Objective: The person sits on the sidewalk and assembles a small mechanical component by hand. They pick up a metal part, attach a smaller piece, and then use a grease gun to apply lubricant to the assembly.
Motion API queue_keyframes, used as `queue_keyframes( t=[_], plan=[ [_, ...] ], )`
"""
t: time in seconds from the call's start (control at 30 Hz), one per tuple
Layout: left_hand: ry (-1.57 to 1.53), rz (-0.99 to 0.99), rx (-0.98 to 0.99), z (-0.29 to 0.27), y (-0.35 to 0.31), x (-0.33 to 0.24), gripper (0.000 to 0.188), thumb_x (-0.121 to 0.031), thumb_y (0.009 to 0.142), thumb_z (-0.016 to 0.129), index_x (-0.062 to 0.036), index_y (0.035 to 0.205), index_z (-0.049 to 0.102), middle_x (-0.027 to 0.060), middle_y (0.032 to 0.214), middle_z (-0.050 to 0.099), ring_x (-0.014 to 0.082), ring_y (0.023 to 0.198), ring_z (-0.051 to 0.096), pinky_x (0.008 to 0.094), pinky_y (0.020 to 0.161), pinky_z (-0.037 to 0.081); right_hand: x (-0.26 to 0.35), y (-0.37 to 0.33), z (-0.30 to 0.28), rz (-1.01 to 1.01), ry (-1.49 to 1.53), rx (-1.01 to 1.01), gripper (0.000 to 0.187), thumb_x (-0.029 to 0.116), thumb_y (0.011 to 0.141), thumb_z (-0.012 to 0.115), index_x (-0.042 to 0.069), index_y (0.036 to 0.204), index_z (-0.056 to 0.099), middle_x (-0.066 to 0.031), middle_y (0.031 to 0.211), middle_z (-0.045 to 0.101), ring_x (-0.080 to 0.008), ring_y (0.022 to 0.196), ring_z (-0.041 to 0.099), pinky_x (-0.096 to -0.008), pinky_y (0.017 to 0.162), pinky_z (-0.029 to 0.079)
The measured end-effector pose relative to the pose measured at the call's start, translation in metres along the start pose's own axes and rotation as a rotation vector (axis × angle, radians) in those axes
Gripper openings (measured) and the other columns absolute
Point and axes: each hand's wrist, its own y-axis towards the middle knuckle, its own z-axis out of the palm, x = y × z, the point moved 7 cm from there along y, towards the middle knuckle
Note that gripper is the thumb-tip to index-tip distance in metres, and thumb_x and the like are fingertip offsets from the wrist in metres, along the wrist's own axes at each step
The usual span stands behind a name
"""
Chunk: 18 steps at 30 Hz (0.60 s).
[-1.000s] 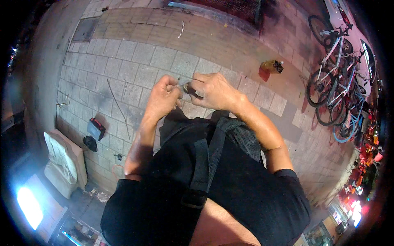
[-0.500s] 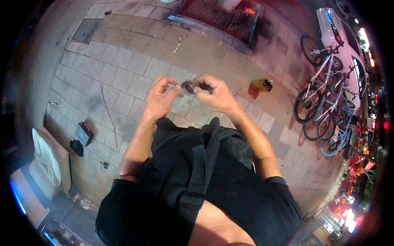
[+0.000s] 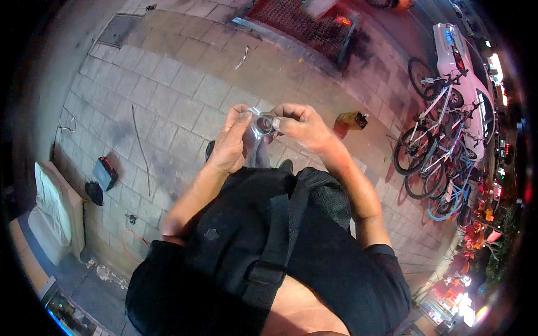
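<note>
In front of my chest both hands are close together. My right hand pinches a small dark ring-shaped thing between thumb and fingers; its exact kind cannot be made out. Shiny see-through plastic film lies against the ring's left side and hangs below it. My left hand is closed, with thumb and finger gripping the upper edge of this film. Whether the ring is inside the film or beside it cannot be told.
Grey paving surrounds me. A yellowish box stands to the right, beyond it parked bicycles and a white car. On the left lie a thin rod, a dark case and a pale-covered seat. A metal-edged mat is ahead.
My hands have drawn closer together around the ring. Clear film now shows between them, where earlier only the dark round thing was visible. The view has shifted slightly.
</note>
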Motion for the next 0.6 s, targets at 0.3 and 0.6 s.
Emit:
queue_keyframes(
  t=[0.3,0.6],
  plan=[
    [-0.04,-0.293,0.135,-0.023,-0.028,0.032,0.041,-0.034,0.106,0.061,-0.0119,0.139,0.052,0.0047,0.103,0.07,0.0204,0.093,0.07,0.0375,0.079,0.059,-0.024,0.009,0.001,0.224,0.161,-0.062,0.023,0.019,0.096,0.066,-0.002,0.105,0.071,-0.0087,0.092,0.073,-0.019,0.077,0.074,-0.0295,0.069,0.054],
    [0.733,0.056,0.153,-0.048,-0.024,0.026,0.027,-0.013,0.1,0.07,-0.0051,0.125,0.063,-0.0016,0.106,0.068,0.0101,0.098,0.061,0.0297,0.091,0.051,0.018,0.009,-0.013,0.107,-0.287,-0.148,0.019,0.018,0.091,0.071,0.001,0.101,0.073,-0.0042,0.085,0.07,-0.0138,0.07,0.064,-0.03,0.068,0.05]
  ],
)
